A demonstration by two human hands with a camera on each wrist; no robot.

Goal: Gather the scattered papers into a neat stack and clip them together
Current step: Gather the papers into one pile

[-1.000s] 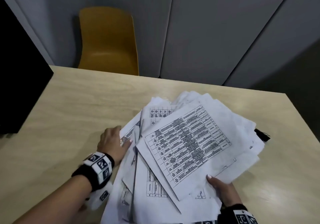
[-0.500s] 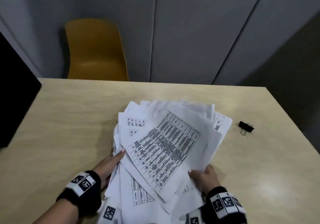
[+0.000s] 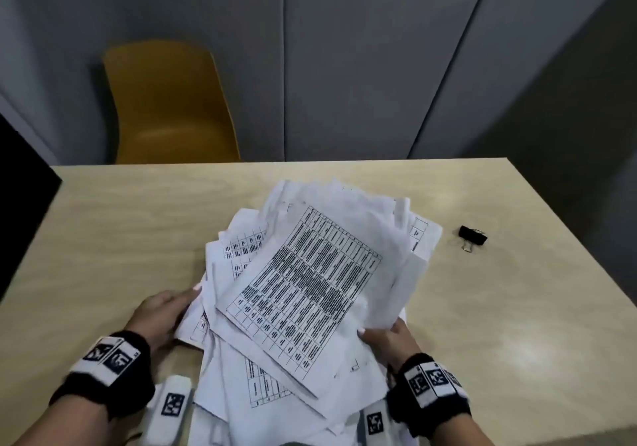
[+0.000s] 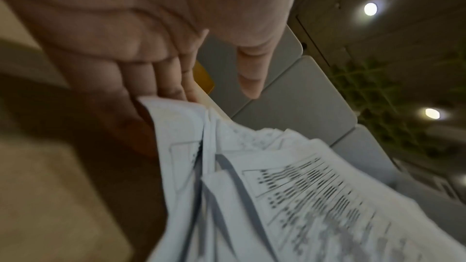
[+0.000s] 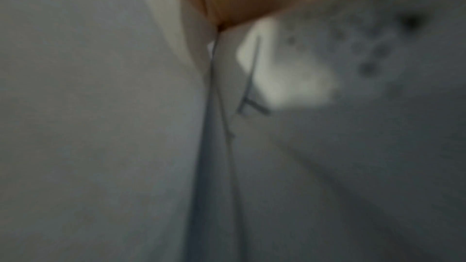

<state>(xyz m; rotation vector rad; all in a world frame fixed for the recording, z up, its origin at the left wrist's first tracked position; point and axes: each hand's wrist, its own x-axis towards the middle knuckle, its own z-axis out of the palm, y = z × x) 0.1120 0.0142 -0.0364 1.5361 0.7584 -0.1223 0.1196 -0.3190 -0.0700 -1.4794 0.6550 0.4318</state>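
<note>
A loose, fanned pile of printed papers [image 3: 310, 283] lies in the middle of the light wooden table [image 3: 103, 239], its near end lifted toward me. My left hand [image 3: 162, 311] is at the pile's left edge. In the left wrist view its fingers [image 4: 151, 71] run straight against the papers [image 4: 277, 196] and the thumb stands clear. My right hand [image 3: 389, 338] grips the pile's near right corner, thumb on top. The right wrist view is blurred and filled by papers [image 5: 100, 127]. A black binder clip [image 3: 473, 234] lies alone on the table, right of the pile.
A yellow chair [image 3: 169, 108] stands behind the table's far edge, against grey wall panels. A black object [image 3: 20, 211] borders the table on the left. The table's right edge runs diagonally just past the clip.
The spread sheets have been drawn into a tighter pile nearer me, uncovering the binder clip. My left hand slid from the top of the left sheets to the pile's left edge.
</note>
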